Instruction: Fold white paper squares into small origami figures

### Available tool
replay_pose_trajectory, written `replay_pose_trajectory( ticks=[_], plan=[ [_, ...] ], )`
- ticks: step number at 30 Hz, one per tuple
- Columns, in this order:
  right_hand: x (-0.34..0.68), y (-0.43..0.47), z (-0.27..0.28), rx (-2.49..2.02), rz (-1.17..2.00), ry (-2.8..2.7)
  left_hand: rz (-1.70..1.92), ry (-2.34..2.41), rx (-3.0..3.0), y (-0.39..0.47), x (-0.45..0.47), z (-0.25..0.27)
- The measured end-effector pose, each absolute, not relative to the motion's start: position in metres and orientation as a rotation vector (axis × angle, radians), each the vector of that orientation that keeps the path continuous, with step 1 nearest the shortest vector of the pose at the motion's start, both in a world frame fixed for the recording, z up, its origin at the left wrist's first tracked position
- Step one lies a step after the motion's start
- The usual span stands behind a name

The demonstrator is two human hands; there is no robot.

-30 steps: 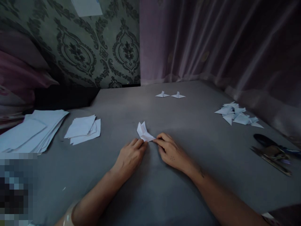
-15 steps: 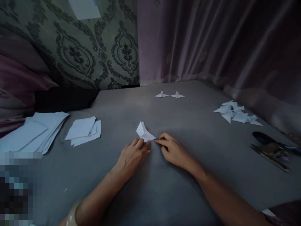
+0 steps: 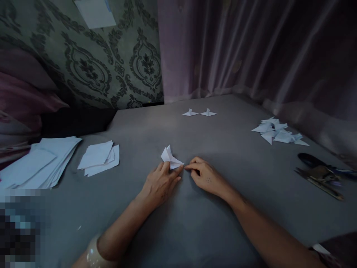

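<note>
- Pressing down on the near edge of a small folded white paper [image 3: 167,153], the left hand [image 3: 160,182] lies palm down in the head view, its fingers bent; whether its thumb grips from beneath cannot be told.
- The folded paper sits at the middle of the gray surface [image 3: 181,223], its pointed flaps standing up on the far side and a narrow tip reaching right.
- Just right of that tip, the right hand [image 3: 205,176] is partly curled, its index finger pointing left; whether it touches or pinches the tip is too small to tell.
- A pale band [image 3: 96,257] circles the left forearm.
- On the left lie a small stack of white paper [image 3: 96,154] and, farther left, a larger stack of sheets [image 3: 41,160].
- Two folded paper pieces [image 3: 208,113] rest side by side at the far end.
- A pile of folded pieces [image 3: 281,134] lies on the right, with some dark tools [image 3: 311,162], blurred, nearer.
- Beyond stand a patterned wall [image 3: 89,70], left, and a purple curtain [image 3: 182,56], right.
</note>
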State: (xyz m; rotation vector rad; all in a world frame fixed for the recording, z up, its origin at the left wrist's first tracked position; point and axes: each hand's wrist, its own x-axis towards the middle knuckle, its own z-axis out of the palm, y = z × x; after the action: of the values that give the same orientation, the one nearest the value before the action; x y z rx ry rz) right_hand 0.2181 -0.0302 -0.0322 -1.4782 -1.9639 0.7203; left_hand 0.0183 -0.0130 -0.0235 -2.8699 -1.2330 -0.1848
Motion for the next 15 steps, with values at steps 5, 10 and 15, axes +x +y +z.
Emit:
replay_pose_trajectory(
  ticks=[5, 10, 15],
  plan=[
    [0.221, -0.023, -0.039, -1.467, 0.764, -1.854, -0.468, -1.179, -2.856, -0.01, 0.012, -0.024],
    [0.222, -0.021, -0.042, -1.496, 0.712, -1.863, -1.022, -1.255, -2.575, -0.002, -0.001, -0.022],
    [0.222, -0.022, -0.042, -1.447, 0.662, -1.865, -0.978, -1.343, -2.665, 0.001, -0.008, -0.016]
  ],
)
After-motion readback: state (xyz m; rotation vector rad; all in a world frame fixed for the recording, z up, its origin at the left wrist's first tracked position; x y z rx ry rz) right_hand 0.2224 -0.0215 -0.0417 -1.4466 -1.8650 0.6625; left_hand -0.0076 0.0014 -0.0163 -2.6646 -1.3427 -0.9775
